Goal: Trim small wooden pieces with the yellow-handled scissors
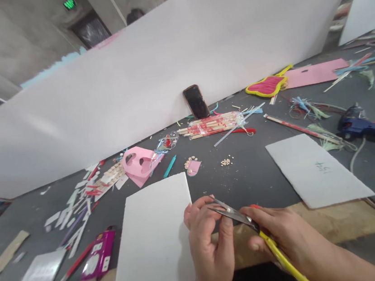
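A pair of scissors point(238, 217) with yellow handles is in my right hand point(291, 232), its blades parted and pointing left. My left hand point(209, 247) is closed in a pinch right at the blades. A tiny pale bit shows between the blades by the left fingertips, too small to name. Beyond the hands lie a heap of small pale pieces point(226, 161) and a pink scrap point(194, 168) with similar pieces along its edge. Left of my left hand, a large white board point(154, 235) lies flat.
A smaller white board point(314, 168) lies right, near a blue glue gun point(363, 125) with its cable. A phone point(196, 101) leans on the white partition point(152, 76) behind bagged sticks point(213, 124). Pink cutout point(139, 164), teal pen point(169, 166) and purple packet point(101, 256) lie left.
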{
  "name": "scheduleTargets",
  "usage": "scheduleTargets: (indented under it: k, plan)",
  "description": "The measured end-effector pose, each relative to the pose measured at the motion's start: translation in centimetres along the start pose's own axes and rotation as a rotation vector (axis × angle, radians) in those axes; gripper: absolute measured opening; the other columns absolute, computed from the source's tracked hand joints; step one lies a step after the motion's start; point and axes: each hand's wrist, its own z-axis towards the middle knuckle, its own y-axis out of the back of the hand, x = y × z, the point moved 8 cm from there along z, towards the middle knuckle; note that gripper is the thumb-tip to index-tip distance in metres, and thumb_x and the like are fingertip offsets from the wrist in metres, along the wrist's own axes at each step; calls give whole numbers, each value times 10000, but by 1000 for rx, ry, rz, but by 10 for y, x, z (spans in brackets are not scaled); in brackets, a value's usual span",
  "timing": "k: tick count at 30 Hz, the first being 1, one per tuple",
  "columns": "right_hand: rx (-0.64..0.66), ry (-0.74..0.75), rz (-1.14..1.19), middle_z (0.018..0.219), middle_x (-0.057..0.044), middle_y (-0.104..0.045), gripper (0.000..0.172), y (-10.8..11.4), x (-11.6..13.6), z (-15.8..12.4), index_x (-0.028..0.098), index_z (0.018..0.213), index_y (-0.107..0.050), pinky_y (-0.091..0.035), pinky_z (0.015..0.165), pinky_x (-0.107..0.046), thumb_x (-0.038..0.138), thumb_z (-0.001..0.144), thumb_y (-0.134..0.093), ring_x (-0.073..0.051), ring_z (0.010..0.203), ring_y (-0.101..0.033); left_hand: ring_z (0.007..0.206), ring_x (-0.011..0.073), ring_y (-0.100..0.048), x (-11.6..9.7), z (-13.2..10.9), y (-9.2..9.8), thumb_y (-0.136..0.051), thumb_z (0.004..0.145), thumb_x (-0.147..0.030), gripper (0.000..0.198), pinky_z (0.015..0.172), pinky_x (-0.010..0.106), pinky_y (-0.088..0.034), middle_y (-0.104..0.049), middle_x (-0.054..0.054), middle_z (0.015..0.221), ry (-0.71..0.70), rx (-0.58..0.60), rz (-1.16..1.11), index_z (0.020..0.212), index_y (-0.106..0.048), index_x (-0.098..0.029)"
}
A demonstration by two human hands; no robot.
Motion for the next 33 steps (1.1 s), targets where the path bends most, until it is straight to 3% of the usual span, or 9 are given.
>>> scheduleTargets:
  k: [7,16,21,25,33]
  plan:
    - [-103,88,-102,912,-118,-660,453,8,5,0,167,1147,-534,-498,656,-299,524,883,-444,-219,762,-639,1085,248,-545,-4,3,2,-467,864,-166,138,969,489,-383,-671,35,828,-56,-10,29,814,-581,-227]
    - [-50,122,-214,991,-139,-641,744,9,8,0,150,1233,-479,-516,692,-380,675,715,-582,-272,842,-615,1106,252,-533,9,1,-2,-506,873,-220,115,908,444,-449,-670,57,892,66,37,-240,802,-597,-215]
    - [-74,165,-247,1004,-153,-642,836,10,12,0,126,1238,-466,-526,688,-392,715,661,-597,-288,865,-615,1103,243,-523,6,0,-2,-498,876,-198,114,910,453,-433,-669,32,894,36,24,-244,816,-588,-236]
    - [-100,156,-246,980,-149,-652,784,11,11,0,132,1219,-495,-527,676,-373,708,692,-572,-279,847,-625,1116,243,-504,3,1,-2,-501,873,-188,112,921,465,-415,-668,18,873,14,34,-221,822,-584,-245]
    - [-25,126,-171,940,-110,-669,503,2,3,-4,161,1237,-465,-502,669,-330,528,896,-414,-242,810,-644,1101,238,-519,7,3,-5,-498,880,-215,151,934,437,-413,-654,25,839,100,79,-294,769,-599,-227]
